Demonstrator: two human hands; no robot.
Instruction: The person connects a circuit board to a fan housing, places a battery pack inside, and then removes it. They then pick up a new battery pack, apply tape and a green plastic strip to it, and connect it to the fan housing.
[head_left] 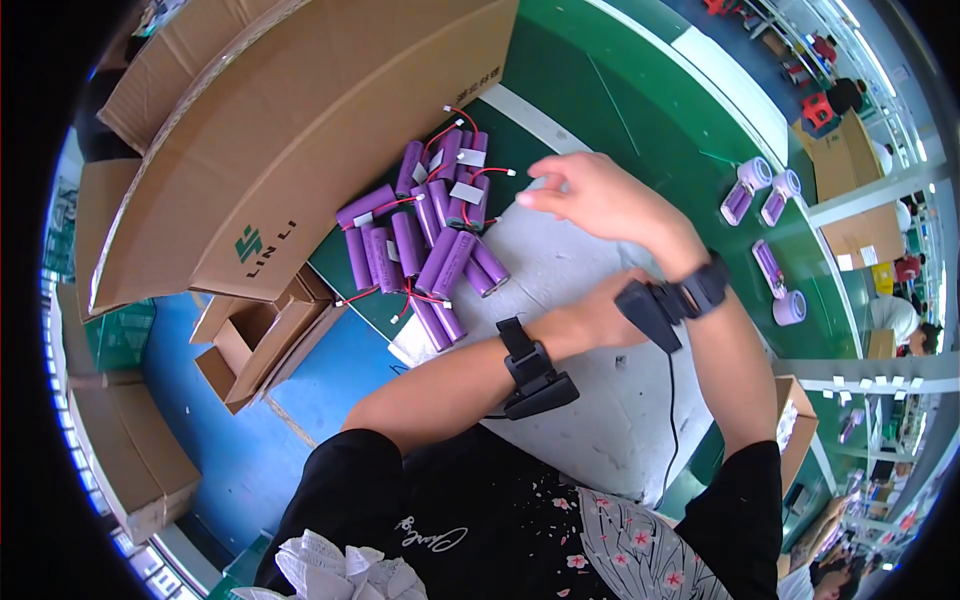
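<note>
Purple cylindrical battery cells (407, 243), several with red wires and white plugs, lie in a loose pile beside the cardboard box. My right hand (590, 195) is raised over the far part of a white foam sheet (600, 390), just right of the pile. Its thumb and forefinger are apart, with nothing visible between them. My left hand (605, 312) reaches across the sheet toward the right, beneath my right wrist. The right forearm and its wrist device hide the left fingers, so what they hold or touch is not visible. Each wrist wears a black strapped device.
A large cardboard box (330, 130) walls the left side of the green table (600, 90). Three lilac round-headed devices (768, 268) with purple cells in their handles lie at the right. An open carton (265, 335) stands lower left. A black cable (674, 430) hangs from the right wrist device.
</note>
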